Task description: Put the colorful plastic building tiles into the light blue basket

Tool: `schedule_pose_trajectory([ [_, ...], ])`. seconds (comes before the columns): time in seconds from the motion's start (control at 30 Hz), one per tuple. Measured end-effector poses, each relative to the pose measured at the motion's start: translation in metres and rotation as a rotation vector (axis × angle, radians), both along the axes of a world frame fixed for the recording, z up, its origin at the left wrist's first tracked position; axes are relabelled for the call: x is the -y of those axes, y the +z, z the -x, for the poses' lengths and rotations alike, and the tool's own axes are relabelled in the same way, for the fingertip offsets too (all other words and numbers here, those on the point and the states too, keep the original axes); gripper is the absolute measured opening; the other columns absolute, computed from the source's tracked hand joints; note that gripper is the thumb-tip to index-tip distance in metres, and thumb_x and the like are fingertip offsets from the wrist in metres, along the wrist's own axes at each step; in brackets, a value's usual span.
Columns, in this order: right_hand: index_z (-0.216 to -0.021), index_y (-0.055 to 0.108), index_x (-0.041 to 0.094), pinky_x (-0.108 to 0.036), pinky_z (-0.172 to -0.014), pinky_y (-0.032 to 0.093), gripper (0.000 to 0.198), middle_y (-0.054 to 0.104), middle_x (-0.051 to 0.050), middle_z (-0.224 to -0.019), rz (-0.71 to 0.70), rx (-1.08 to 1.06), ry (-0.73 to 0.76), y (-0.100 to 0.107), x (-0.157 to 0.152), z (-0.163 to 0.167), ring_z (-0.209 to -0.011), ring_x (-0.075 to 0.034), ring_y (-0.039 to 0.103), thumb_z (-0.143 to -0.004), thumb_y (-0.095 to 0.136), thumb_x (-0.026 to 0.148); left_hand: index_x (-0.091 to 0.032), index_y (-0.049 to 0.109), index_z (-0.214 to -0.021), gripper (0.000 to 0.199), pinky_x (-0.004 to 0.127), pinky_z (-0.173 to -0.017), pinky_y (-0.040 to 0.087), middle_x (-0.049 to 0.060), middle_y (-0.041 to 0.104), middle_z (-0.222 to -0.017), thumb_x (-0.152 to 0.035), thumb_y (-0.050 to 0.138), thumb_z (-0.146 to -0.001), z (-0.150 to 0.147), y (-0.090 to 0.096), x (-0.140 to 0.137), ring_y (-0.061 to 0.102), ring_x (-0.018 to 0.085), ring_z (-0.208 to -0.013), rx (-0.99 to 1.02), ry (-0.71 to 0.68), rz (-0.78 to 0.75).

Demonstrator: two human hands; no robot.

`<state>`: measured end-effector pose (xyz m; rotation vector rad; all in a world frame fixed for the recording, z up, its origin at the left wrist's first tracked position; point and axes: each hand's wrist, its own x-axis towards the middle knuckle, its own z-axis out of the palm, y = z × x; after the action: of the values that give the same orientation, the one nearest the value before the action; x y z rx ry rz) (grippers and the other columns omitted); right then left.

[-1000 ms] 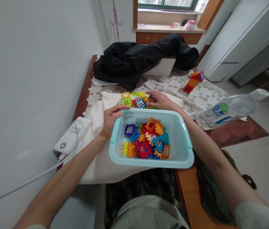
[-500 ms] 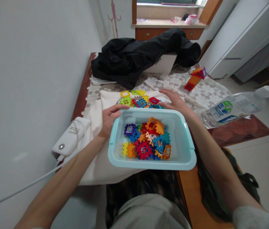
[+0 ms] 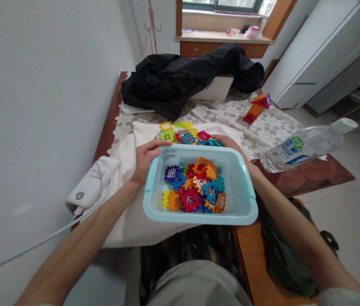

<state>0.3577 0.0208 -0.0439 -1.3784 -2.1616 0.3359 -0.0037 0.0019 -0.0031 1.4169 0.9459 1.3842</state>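
Light-blue tub point(image 3: 199, 218) at near side of bench point(image 3: 310, 176), coloured plastic pieces point(image 3: 190, 199) heaped inside. Loose pieces point(image 3: 188, 138) past far rim. Left hand point(image 3: 143, 162) clamped on tub's far-left corner; right hand point(image 3: 233, 146) apart, by far-right corner, partly hidden, can't tell if gripping.

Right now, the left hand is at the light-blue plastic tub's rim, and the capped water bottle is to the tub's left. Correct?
Not quite: the head view shows the capped water bottle to the right of the light-blue plastic tub. The left hand is at the tub's rim.
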Motion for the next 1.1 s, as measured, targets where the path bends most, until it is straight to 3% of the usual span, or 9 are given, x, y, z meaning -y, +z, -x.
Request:
schedule_pose_trajectory([
  [0.13, -0.156, 0.059, 0.022, -0.063, -0.133, 0.038, 0.060, 0.058, -0.014, -0.166, 0.009, -0.071, -0.091, -0.004, 0.014, -0.012, -0.156, -0.036, 0.053, -0.099, 0.052, 0.038, -0.017, 0.091, -0.094, 0.030, 0.027, -0.062, 0.052, 0.008, 0.083, -0.087, -0.034, 0.071, -0.079, -0.002, 0.003, 0.002, 0.067, 0.019, -0.071, 0.004, 0.007, 0.006],
  [0.27, -0.151, 0.063, 0.028, -0.065, -0.137, 0.032, 0.056, 0.061, -0.010, -0.163, 0.086, -0.085, -0.043, -0.008, 0.027, -0.016, -0.159, -0.037, 0.048, -0.096, 0.055, 0.039, -0.017, 0.090, -0.091, 0.028, 0.028, -0.064, 0.053, 0.008, 0.083, -0.087, -0.034, 0.072, -0.079, -0.004, 0.005, 0.003, 0.069, 0.020, -0.073, 0.017, 0.011, 0.015],
  [0.47, -0.131, 0.073, 0.026, -0.067, -0.124, 0.046, 0.043, 0.078, -0.012, -0.132, -0.035, -0.069, -0.025, -0.015, 0.022, -0.011, -0.131, -0.039, 0.068, -0.094, 0.056, 0.039, -0.016, 0.090, -0.097, 0.030, 0.028, -0.064, 0.052, 0.009, 0.083, -0.088, -0.033, 0.072, -0.081, -0.003, 0.002, 0.002, 0.069, 0.020, -0.073, 0.039, -0.030, 0.030],
  [0.7, -0.141, 0.069, 0.027, -0.063, -0.124, 0.046, 0.049, 0.070, -0.011, -0.151, 0.011, 0.011, -0.038, -0.013, 0.020, -0.009, -0.141, -0.040, 0.062, -0.093, 0.060, 0.035, -0.017, 0.091, -0.099, 0.030, 0.027, -0.063, 0.051, 0.008, 0.084, -0.088, -0.031, 0.071, -0.081, -0.003, 0.002, 0.002, 0.067, 0.018, -0.071, 0.044, -0.050, 0.015],
  [0.8, -0.135, 0.072, 0.025, -0.063, -0.122, 0.048, 0.046, 0.073, -0.012, -0.144, 0.024, -0.011, -0.038, -0.010, 0.020, -0.008, -0.134, -0.040, 0.066, -0.092, 0.062, 0.038, -0.016, 0.091, -0.099, 0.031, 0.028, -0.063, 0.052, 0.009, 0.084, -0.088, -0.031, 0.072, -0.081, -0.002, 0.003, 0.003, 0.068, 0.019, -0.072, 0.032, -0.041, 0.017],
  [0.93, -0.127, 0.073, 0.023, -0.061, -0.118, 0.053, 0.043, 0.077, -0.012, -0.133, 0.037, -0.196, -0.053, -0.012, 0.021, -0.008, -0.126, -0.037, 0.071, -0.090, 0.063, 0.042, -0.017, 0.091, -0.100, 0.031, 0.030, -0.069, 0.056, 0.010, 0.085, -0.094, -0.032, 0.071, -0.082, -0.002, 0.002, 0.003, 0.073, 0.021, -0.079, 0.030, -0.042, 0.022],
  [1.1, -0.130, 0.070, 0.027, -0.060, -0.118, 0.054, 0.045, 0.076, -0.010, -0.133, 0.134, -0.301, -0.030, -0.006, 0.028, -0.001, -0.126, -0.036, 0.071, -0.090, 0.064, 0.045, -0.017, 0.091, -0.100, 0.031, 0.030, -0.069, 0.056, 0.009, 0.085, -0.094, -0.033, 0.071, -0.082, -0.002, 0.003, 0.003, 0.072, 0.021, -0.079, 0.025, -0.033, 0.017],
])
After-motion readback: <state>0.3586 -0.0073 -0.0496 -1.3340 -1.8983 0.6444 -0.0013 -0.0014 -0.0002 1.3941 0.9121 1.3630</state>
